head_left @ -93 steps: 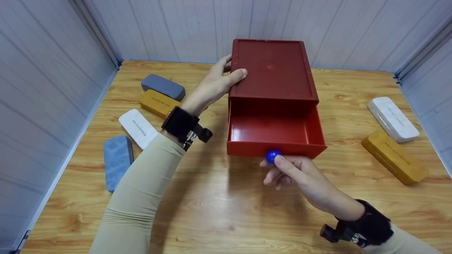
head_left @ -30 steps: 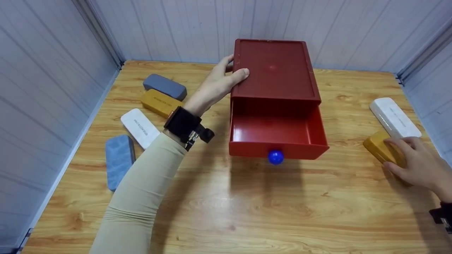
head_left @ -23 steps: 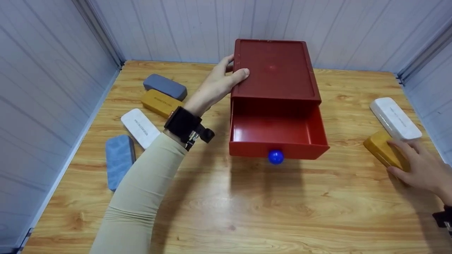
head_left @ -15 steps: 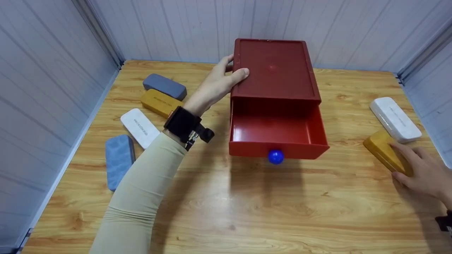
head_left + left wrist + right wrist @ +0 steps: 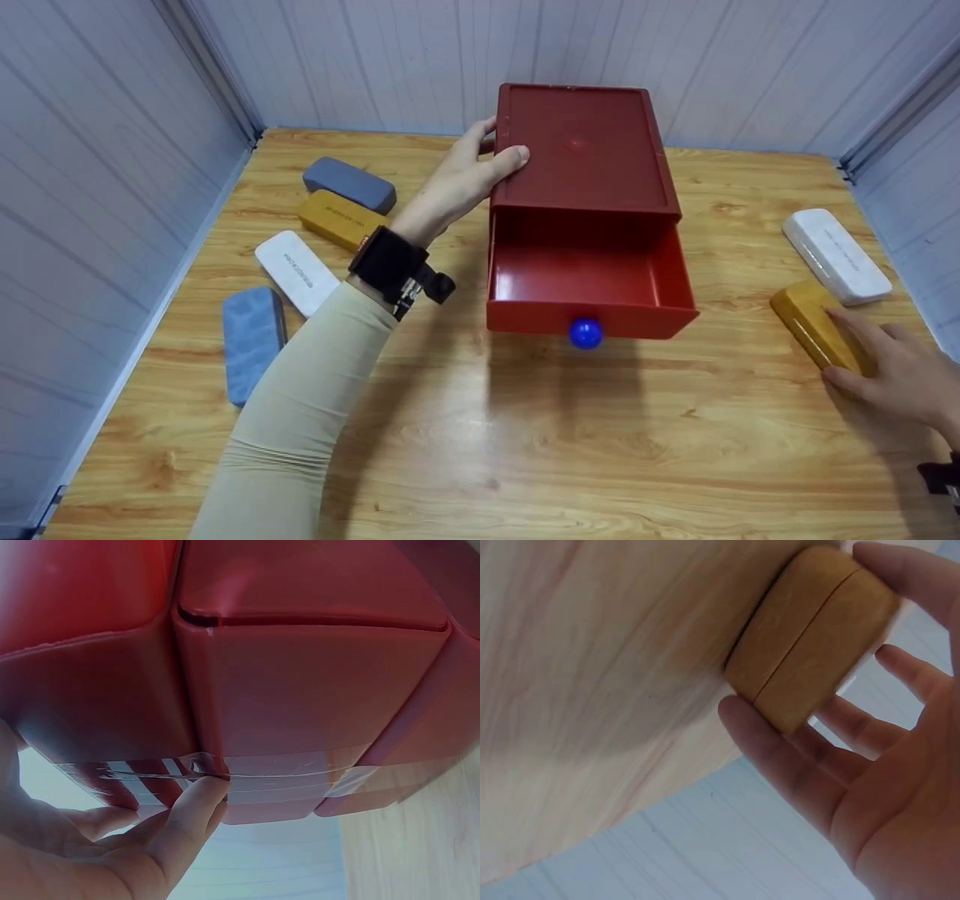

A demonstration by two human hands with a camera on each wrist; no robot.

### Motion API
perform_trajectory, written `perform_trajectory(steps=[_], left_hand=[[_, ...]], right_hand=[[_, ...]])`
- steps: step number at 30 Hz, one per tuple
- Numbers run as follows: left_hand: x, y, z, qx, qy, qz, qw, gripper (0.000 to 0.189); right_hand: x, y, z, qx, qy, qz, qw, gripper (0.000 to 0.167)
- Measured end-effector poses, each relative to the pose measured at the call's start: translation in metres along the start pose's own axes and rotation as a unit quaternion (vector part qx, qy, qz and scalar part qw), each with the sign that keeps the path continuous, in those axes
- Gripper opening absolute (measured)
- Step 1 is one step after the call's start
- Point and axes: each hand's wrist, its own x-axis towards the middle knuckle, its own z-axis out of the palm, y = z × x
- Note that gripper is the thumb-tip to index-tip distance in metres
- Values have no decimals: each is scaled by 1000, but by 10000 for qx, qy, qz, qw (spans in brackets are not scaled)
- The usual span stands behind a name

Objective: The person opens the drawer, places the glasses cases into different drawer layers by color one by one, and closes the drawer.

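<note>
A red plastic drawer box (image 5: 581, 150) stands at the back middle, its drawer (image 5: 585, 321) pulled out toward me with a bare floor. A round blue knob (image 5: 586, 334) sits on the drawer front. My left hand (image 5: 469, 176) grips the box's left side, thumb on top; clear tape (image 5: 277, 772) runs under those fingers in the left wrist view. At the right, my right hand (image 5: 900, 367) holds the near end of a mustard-yellow glasses case (image 5: 814, 319) lying on the table. In the right wrist view, thumb and fingers span the case's end (image 5: 810, 637).
A white glasses case (image 5: 838, 255) lies just beyond the yellow one. At the left are a grey case (image 5: 350, 184), another yellow case (image 5: 341, 217), a white case (image 5: 296, 271) and a light blue case (image 5: 253, 345). Pale panel walls (image 5: 420, 60) enclose the wooden table (image 5: 480, 465).
My right hand has let go of the blue knob and moved right to the yellow case, its grip shifting slightly toward the near end. The left hand and open drawer stay put.
</note>
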Motion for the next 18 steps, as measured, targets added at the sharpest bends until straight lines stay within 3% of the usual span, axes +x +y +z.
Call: perform_trajectory(steps=[6,11,18], left_hand=[[0,1,1,-140,-25,1,9999,74],[0,1,2,-277,-62,24,9996,72],[0,1,0,55,-36,-56,10000,75]], right_hand=[[3,-12,-11,137,-170,204,9996,79],[7,-31,-26,235,342,-162,9990,77],[13,-69,-57,140,821,-256,9962,76]])
